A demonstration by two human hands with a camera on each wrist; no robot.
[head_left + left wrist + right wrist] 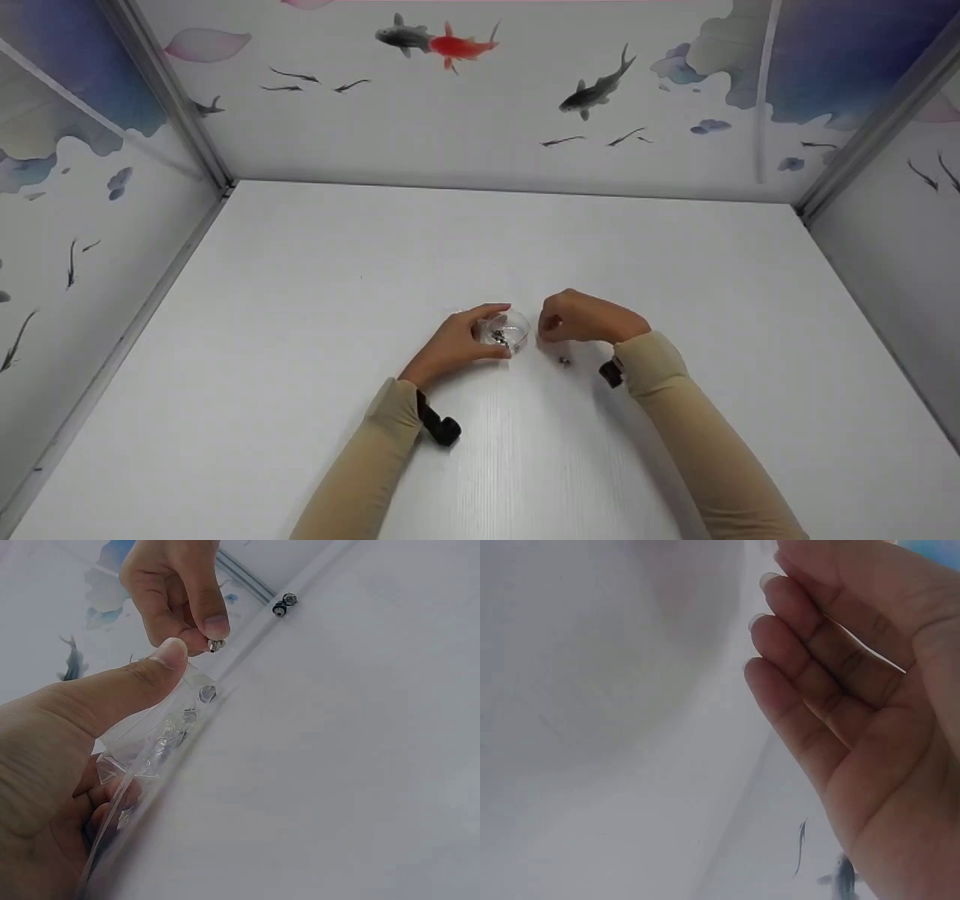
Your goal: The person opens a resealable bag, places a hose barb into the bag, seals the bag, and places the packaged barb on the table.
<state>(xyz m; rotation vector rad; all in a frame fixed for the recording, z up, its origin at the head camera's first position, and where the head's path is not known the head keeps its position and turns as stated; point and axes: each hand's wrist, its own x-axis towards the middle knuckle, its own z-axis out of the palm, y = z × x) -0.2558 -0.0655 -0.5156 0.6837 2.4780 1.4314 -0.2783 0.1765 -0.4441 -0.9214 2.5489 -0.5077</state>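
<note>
My left hand (pixel 452 341) curls round a small round clear plastic container (pixel 520 327), thumb on the near side and fingers on the far side. Several small dark-and-silver metal pieces (pixel 499 337) lie inside it. Crinkled clear plastic (pixel 154 754) shows by the fingers in the left wrist view. Just right of the container is my right hand (pixel 581 316). Its thumb and index finger pinch a small shiny metal piece (pixel 216 646). In the right wrist view the other fingers (pixel 787 701) are bent and the pinch is out of sight.
Two small loose metal pieces (pixel 565 361) lie close together on the white tabletop (pixel 337 247), below my right hand. Panels (pixel 510 150) with painted fish enclose the table at the back and sides.
</note>
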